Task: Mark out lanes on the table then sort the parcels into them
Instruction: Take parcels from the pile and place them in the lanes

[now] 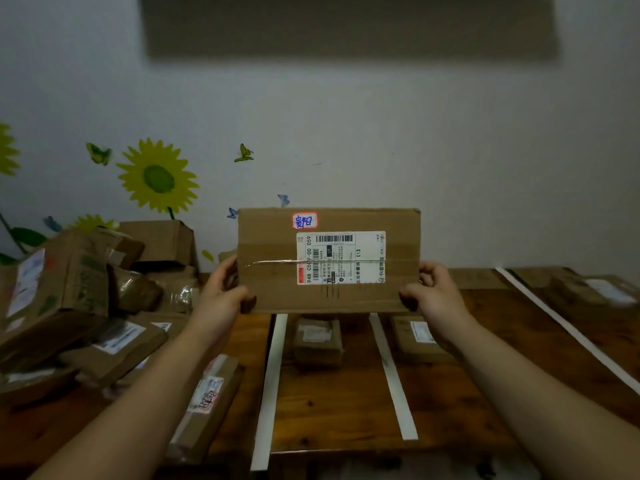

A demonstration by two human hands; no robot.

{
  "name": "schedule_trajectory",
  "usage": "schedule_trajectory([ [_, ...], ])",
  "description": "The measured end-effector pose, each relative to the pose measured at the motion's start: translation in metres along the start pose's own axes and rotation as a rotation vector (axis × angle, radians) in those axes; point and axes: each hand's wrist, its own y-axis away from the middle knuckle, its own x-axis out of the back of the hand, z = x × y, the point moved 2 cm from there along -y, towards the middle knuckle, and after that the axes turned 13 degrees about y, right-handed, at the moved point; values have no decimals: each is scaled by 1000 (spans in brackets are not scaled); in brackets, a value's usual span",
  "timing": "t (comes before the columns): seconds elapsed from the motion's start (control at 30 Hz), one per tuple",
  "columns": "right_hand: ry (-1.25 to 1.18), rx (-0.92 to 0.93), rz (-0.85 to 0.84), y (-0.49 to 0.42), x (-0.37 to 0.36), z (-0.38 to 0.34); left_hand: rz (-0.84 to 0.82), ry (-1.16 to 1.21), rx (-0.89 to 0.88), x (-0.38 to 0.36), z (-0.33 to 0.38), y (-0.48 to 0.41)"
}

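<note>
I'm seeing both hands holding a flat cardboard parcel (329, 261) up above the counter (339, 410), label side facing cam. Left grip (223, 289) is curling round its left edge, thumb on the front; right grip (436, 289) is pinching the right edge the same way. The shipping label (341, 258) is sitting sideways, w/ a red-bordered sticker (304, 221) above it. Below, white tape strips are lying left (273, 386), mid (393, 375) and far right (568, 330). A small parcel (318, 339) is lying btwn the left and mid strips, and another box (419, 337) is lying just right of mid. A parcel pile (69, 299) is crowding the counter's left side.
</note>
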Motion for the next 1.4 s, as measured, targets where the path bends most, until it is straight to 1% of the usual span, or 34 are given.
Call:
schedule_trajectory([
  [0.17,53,-3,54,18,19,3,-63,-15,19,-16,-3,17],
  [0.3,165,-3,86,21,46,5,-162,-153,42,-57,-15,29],
  [0.4,212,-39,100,23,76,19,-191,-255,111,-90,-37,38],
  [0.57,330,-151,74,27,146,80,-264,-439,249,-153,-104,56],
  [0.7,353,-249,40,29,194,148,-238,-483,435,-197,-177,72],
  [0.83,354,-299,-1,22,220,212,-191,-545,566,-223,-238,88],
  [1.0,374,-285,-144,7,227,248,-87,-589,577,-234,-273,99],
  [1.07,401,-284,-183,0,227,259,-79,-580,562,-234,-279,102],
  [1.23,541,-287,-237,-25,219,286,-174,-677,555,-241,-289,97],
  [1.3,594,-309,-226,-37,216,296,-208,-715,536,-246,-293,90],
  [1.4,635,-266,-198,-56,214,301,-249,-800,487,-254,-296,75],
])
